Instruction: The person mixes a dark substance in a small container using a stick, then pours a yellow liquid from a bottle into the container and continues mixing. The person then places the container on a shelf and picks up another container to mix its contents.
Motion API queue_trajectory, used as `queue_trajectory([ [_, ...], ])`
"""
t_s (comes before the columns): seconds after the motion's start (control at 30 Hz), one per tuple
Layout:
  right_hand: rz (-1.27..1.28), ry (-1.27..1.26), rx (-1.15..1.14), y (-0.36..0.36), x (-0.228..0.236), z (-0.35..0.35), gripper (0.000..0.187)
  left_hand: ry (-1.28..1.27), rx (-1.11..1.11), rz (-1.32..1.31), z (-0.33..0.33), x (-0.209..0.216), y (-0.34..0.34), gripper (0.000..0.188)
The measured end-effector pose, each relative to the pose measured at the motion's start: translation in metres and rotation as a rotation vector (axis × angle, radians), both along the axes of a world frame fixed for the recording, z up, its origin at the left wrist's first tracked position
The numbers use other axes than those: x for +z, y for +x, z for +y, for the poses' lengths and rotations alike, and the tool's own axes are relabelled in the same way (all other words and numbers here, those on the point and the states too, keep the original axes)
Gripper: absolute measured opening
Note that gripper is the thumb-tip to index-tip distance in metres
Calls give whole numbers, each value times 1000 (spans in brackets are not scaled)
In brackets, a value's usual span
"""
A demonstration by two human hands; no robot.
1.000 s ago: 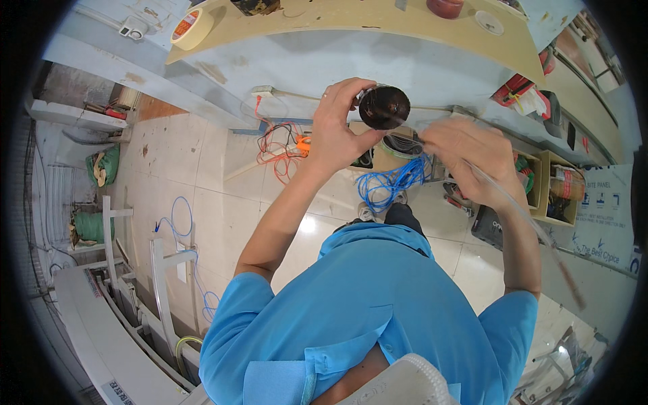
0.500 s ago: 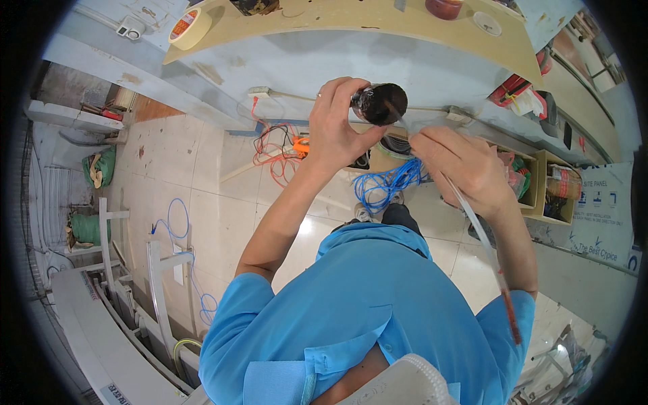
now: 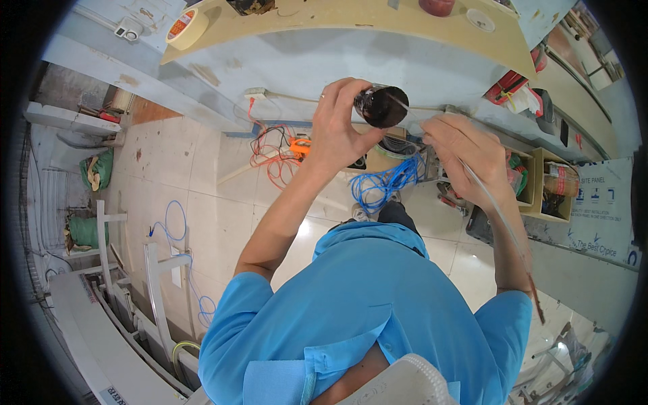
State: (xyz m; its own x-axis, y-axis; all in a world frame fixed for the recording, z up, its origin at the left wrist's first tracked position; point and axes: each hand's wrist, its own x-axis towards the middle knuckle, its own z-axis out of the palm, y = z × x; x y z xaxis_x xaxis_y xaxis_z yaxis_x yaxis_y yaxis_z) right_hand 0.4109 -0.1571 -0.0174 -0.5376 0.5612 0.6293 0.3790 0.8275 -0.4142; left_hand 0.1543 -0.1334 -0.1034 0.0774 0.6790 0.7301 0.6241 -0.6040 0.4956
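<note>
My left hand (image 3: 339, 128) is wrapped round a small, dark-stained round pot (image 3: 368, 101), its dark mouth tipped toward me. To the right, my right hand (image 3: 472, 154) pinches a long thin pale stick (image 3: 496, 206). One end of the stick, coated reddish brown, trails down past my right forearm. A thin light tip shows at the pot's mouth; it lines up with the stick, though the fingers hide the part between. What lies inside the pot is too dark to make out.
Ahead is a yellowish shelf (image 3: 317, 21) with a tape roll (image 3: 189, 30), a dark red jar (image 3: 437, 5) and a white lid (image 3: 480, 20). Blue cable (image 3: 385, 185) and orange cords (image 3: 273, 162) lie on the floor. Wooden boxes (image 3: 550, 182) stand right, metal frames (image 3: 158, 283) left.
My right hand has shifted a little right, away from the pot. The stick's reddish end has swung right and upward. My left hand and the pot have hardly moved.
</note>
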Motion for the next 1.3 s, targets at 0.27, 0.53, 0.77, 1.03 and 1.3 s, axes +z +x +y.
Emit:
queue_trajectory([
  [0.27,-65,23,54,3,-4,-9,27,-22,-19,22,-1,-1,0,74],
  [0.53,-75,-35,-54,14,-12,-25,26,-26,-120,40,10,-10,18,76],
  [0.77,-91,-50,-180,45,-15,-53,31,-56,-266,92,8,-14,51,81],
  [1.03,5,-10,-336,95,-26,-117,39,-76,-440,93,-15,-13,116,79],
  [1.3,2,-32,-614,166,-17,-236,25,-80,-668,86,-92,-7,220,75],
])
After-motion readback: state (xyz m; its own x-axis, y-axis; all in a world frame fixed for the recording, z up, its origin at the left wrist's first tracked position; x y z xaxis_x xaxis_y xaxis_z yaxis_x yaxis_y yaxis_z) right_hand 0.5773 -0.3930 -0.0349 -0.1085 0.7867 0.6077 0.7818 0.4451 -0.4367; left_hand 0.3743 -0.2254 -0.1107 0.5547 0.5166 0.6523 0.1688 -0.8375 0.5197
